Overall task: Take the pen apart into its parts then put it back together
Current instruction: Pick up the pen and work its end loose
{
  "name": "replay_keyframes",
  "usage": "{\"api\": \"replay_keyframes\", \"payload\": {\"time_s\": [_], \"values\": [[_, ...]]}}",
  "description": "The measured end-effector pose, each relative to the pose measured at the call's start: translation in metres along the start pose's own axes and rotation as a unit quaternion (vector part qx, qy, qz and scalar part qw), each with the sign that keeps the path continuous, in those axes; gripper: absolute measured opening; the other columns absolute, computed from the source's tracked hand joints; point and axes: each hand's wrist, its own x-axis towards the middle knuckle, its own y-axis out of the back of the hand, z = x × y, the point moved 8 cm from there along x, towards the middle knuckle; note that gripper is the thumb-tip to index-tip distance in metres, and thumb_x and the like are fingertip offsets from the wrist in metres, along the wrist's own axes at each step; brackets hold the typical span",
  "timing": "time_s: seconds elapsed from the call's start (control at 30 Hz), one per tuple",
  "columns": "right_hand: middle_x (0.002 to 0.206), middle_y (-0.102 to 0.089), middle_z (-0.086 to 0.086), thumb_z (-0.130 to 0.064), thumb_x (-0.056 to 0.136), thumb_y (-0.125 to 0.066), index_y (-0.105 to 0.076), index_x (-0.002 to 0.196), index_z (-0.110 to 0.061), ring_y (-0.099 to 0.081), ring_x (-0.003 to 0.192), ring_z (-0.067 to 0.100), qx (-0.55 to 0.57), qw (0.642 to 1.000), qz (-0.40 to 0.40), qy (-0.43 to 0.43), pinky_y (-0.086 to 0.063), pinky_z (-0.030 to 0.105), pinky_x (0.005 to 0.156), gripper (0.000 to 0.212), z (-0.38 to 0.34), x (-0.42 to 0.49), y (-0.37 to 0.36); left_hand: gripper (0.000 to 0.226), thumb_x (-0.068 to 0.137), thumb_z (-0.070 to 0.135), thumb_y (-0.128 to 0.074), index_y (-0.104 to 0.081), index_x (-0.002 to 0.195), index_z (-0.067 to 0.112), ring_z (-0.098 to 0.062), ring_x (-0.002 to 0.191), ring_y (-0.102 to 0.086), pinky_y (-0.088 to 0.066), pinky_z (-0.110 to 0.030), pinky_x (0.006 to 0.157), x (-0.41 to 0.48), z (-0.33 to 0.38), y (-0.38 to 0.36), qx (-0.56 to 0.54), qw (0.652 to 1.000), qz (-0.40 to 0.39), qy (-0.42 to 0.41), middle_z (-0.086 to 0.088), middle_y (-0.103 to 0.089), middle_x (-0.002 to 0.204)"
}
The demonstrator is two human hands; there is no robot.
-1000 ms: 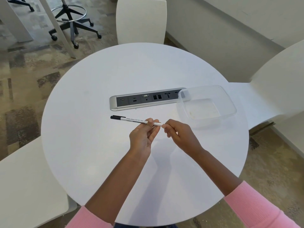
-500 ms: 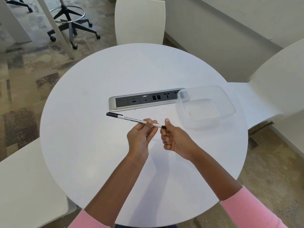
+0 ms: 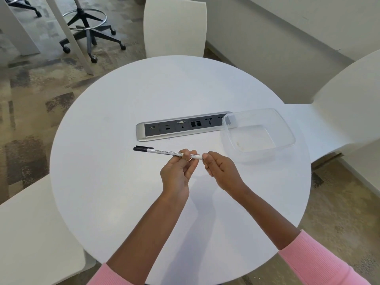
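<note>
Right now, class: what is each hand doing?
Left hand: closed on the pen, holding its barrel.
Right hand: fingers curled at the pen's end; grip cannot be told.

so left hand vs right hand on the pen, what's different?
The left hand pinches the white barrel of the pen partway along; the right hand pinches its very end. The left hand's fingers are loosely spread, while the right hand is curled closer to a fist. Both are held above the table, neither resting on it.
</note>
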Motion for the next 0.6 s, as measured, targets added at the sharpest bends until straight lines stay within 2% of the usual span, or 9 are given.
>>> {"api": "replay_keyframes", "payload": {"time_s": [0.07, 0.13, 0.2, 0.27, 0.33, 0.4, 0.47, 0.6], "values": [[0.054, -0.038, -0.008, -0.02, 0.096, -0.041, -0.042, 0.064, -0.018, -0.037, 0.049, 0.006, -0.078, 0.995, 0.005, 0.058, -0.03, 0.014, 0.049, 0.033, -0.007, 0.0, 0.005, 0.009, 0.085, -0.001, -0.057, -0.06, 0.077, 0.0, -0.011, 0.059, -0.07, -0.058, -0.021, 0.063, 0.001, -0.003, 0.0, -0.02, 1.0, 0.002, 0.023, -0.003, -0.072, 0.058], [0.056, -0.04, -0.011, -0.021, 0.096, -0.04, -0.044, 0.068, -0.018, -0.04, 0.055, 0.005, -0.155, 0.983, -0.006, 0.097, -0.033, 0.013, 0.054, 0.029, -0.01, -0.001, 0.006, 0.009, 0.085, -0.002, -0.057, -0.061, 0.077, 0.0, -0.011, 0.06, -0.07, -0.058, -0.021, 0.063, 0.001, -0.003, 0.001, -0.012, 0.999, -0.003, 0.03, -0.003, -0.072, 0.059], [0.058, -0.046, -0.012, -0.023, 0.096, -0.04, -0.047, 0.07, -0.019, -0.044, 0.062, 0.005, -0.172, 0.981, -0.015, 0.088, -0.034, 0.012, 0.06, 0.028, -0.005, -0.002, 0.005, 0.01, 0.085, -0.001, -0.058, -0.063, 0.076, 0.001, -0.01, 0.062, -0.07, -0.058, -0.02, 0.063, 0.002, -0.002, 0.001, 0.014, 1.0, -0.012, 0.021, -0.002, -0.072, 0.061], [0.059, -0.052, -0.01, -0.023, 0.096, -0.041, -0.051, 0.066, -0.022, -0.049, 0.061, 0.008, -0.082, 0.996, -0.022, 0.016, -0.038, 0.016, 0.062, 0.031, 0.006, -0.002, 0.003, 0.01, 0.084, 0.001, -0.059, -0.063, 0.076, 0.003, -0.01, 0.064, -0.07, -0.058, -0.019, 0.064, 0.003, -0.001, 0.002, 0.031, 0.999, -0.014, 0.013, -0.001, -0.072, 0.063], [0.057, -0.053, -0.006, -0.027, 0.096, -0.041, -0.056, 0.064, -0.022, -0.048, 0.053, 0.004, 0.079, 0.992, -0.045, -0.087, -0.041, 0.017, 0.057, 0.036, 0.017, -0.004, -0.003, 0.01, 0.084, 0.003, -0.059, -0.064, 0.076, 0.004, -0.01, 0.065, -0.07, -0.058, -0.018, 0.065, 0.004, 0.001, 0.003, 0.043, 0.999, -0.019, 0.007, -0.001, -0.072, 0.065], [0.051, -0.049, -0.006, -0.036, 0.095, -0.041, -0.057, 0.063, -0.019, -0.044, 0.047, 0.004, 0.224, 0.953, -0.082, -0.189, -0.04, 0.014, 0.051, 0.039, 0.024, -0.01, -0.013, 0.011, 0.085, 0.003, -0.059, -0.063, 0.075, 0.005, -0.01, 0.066, -0.07, -0.057, -0.018, 0.065, 0.004, 0.002, 0.003, 0.055, 0.998, -0.029, -0.001, 0.0, -0.072, 0.066], [0.045, -0.043, -0.008, -0.042, 0.093, -0.04, -0.052, 0.062, -0.018, -0.038, 0.044, 0.005, 0.315, 0.908, -0.113, -0.252, -0.038, 0.014, 0.045, 0.041, 0.025, -0.016, -0.02, 0.012, 0.085, 0.003, -0.059, -0.063, 0.075, 0.005, -0.01, 0.067, -0.07, -0.057, -0.017, 0.065, 0.004, 0.003, 0.001, 0.069, 0.997, -0.039, -0.011, 0.0, -0.072, 0.066], [0.04, -0.032, -0.009, -0.046, 0.092, -0.041, -0.041, 0.057, -0.018, -0.028, 0.039, 0.006, 0.359, 0.869, -0.116, -0.32, -0.032, 0.014, 0.039, 0.045, 0.025, -0.022, -0.026, 0.011, 0.085, 0.004, -0.059, -0.064, 0.075, 0.006, -0.009, 0.07, -0.069, -0.057, -0.018, 0.068, 0.001, 0.003, -0.001, 0.102, 0.993, -0.053, -0.038, 0.003, -0.071, 0.066]]}}
